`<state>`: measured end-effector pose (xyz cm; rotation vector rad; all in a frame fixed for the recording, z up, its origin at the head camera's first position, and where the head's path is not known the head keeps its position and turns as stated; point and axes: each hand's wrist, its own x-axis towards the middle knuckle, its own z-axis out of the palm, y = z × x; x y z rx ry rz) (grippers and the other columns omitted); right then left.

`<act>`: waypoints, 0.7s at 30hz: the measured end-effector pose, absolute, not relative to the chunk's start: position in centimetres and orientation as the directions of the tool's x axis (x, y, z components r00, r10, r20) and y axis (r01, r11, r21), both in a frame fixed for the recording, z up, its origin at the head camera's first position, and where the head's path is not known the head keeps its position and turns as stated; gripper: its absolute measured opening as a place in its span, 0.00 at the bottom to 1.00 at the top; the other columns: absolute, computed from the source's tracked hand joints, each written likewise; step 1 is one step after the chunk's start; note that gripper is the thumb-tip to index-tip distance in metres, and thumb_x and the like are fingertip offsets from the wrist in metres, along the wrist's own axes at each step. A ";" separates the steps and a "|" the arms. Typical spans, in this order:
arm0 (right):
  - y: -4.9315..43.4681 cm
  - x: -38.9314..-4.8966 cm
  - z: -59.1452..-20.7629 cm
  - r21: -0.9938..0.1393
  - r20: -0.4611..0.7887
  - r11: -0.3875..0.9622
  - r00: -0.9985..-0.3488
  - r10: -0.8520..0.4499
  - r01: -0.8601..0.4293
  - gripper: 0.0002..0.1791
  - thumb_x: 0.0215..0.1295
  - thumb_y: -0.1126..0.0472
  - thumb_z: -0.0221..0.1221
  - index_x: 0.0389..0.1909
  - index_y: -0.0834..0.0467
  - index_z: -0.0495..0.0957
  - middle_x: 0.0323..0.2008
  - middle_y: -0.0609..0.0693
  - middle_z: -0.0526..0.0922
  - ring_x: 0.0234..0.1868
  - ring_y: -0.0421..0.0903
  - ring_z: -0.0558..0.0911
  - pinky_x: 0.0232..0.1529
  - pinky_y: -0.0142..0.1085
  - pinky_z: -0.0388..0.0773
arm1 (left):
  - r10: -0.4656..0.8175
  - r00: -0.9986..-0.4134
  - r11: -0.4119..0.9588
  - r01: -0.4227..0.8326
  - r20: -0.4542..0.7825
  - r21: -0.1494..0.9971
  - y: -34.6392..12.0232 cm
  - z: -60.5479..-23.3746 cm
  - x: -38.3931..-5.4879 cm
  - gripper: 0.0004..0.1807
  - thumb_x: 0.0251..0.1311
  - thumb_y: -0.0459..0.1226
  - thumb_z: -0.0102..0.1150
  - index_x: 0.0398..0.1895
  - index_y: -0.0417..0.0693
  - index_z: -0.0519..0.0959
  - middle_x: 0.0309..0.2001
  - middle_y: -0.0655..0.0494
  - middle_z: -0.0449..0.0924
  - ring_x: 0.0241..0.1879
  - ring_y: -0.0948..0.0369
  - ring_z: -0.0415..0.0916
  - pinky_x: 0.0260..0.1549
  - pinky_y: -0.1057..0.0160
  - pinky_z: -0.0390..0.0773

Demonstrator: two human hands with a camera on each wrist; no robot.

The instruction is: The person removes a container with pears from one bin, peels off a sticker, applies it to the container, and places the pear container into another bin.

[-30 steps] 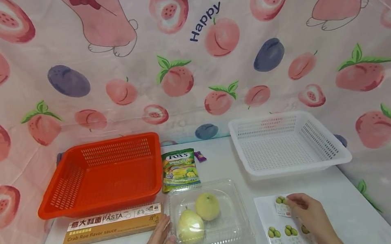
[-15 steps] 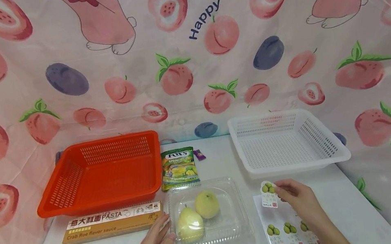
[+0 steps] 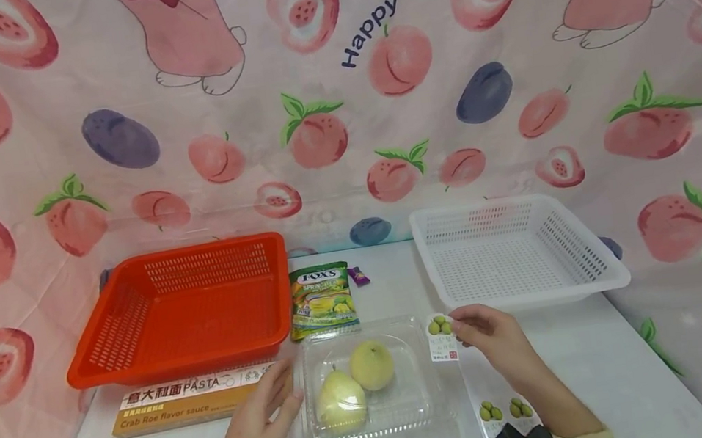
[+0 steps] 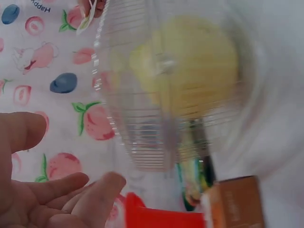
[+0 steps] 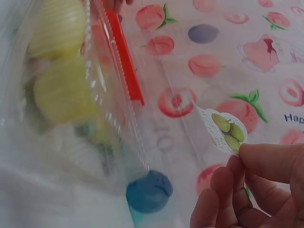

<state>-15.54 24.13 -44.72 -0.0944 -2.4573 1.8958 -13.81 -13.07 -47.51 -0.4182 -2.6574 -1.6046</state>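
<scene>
Toward the near edge of the table [image 3: 604, 370], right of centre, lies one white sheet [image 3: 482, 379] with two labels [image 3: 520, 407] showing. The left hand [image 3: 254, 420], fingers loosely extended, is just beside one clear container [image 3: 407, 389] holding two pears [image 3: 343, 409]. One pasta box [image 3: 164, 415] lies leftward. The right hand [image 3: 490, 341] pinches one sticker [image 3: 443, 349] near the container's far right corner. Farther are one green bag [image 3: 323, 308], one purple packet [image 3: 358, 276] and, toward the far corners, one red basket [image 3: 177, 365] and one white basket [image 3: 534, 297].
</scene>
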 end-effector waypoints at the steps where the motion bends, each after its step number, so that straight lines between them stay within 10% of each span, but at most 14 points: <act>1: 23.8 -15.7 -44.6 -0.970 -0.002 0.244 -0.998 0.057 0.016 0.15 0.67 0.63 0.62 0.49 0.67 0.78 0.40 0.58 0.80 0.39 0.51 0.79 0.42 0.35 0.80 | 0.227 -0.960 0.429 0.251 0.165 0.868 -12.9 -47.1 -14.0 0.29 0.68 0.43 0.59 0.69 0.47 0.67 0.64 0.47 0.71 0.59 0.52 0.73 0.52 0.61 0.76; 21: 16.8 -17.3 -44.0 -0.982 -0.022 0.190 -0.985 -0.172 -0.011 0.11 0.66 0.65 0.62 0.47 0.65 0.78 0.39 0.54 0.81 0.38 0.49 0.78 0.39 0.34 0.79 | 0.511 -0.855 0.450 0.351 0.086 0.821 -7.3 -42.7 -18.8 0.13 0.68 0.43 0.58 0.45 0.44 0.83 0.32 0.60 0.83 0.26 0.65 0.82 0.25 0.67 0.81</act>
